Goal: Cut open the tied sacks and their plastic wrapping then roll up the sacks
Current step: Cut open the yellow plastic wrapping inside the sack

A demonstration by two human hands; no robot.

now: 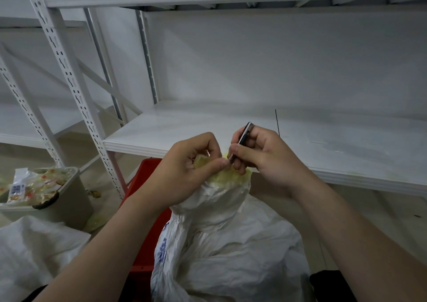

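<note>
A white woven sack (226,251) with blue print stands upright low in the middle of the view, its neck bunched tight. Yellowish plastic wrapping (227,176) pokes out of the top of the neck. My left hand (184,170) pinches the plastic at the top of the neck. My right hand (265,158) grips a slim dark metal cutter (243,136), its tip down against the plastic right beside my left thumb. The blade end is hidden between my fingers.
A white metal shelf (323,144) runs just behind the sack, with slotted uprights (76,98) to the left. A red crate (147,209) sits behind the sack. A grey bin (69,200) full of wrappers stands at left, and another white sack (34,255) lies at lower left.
</note>
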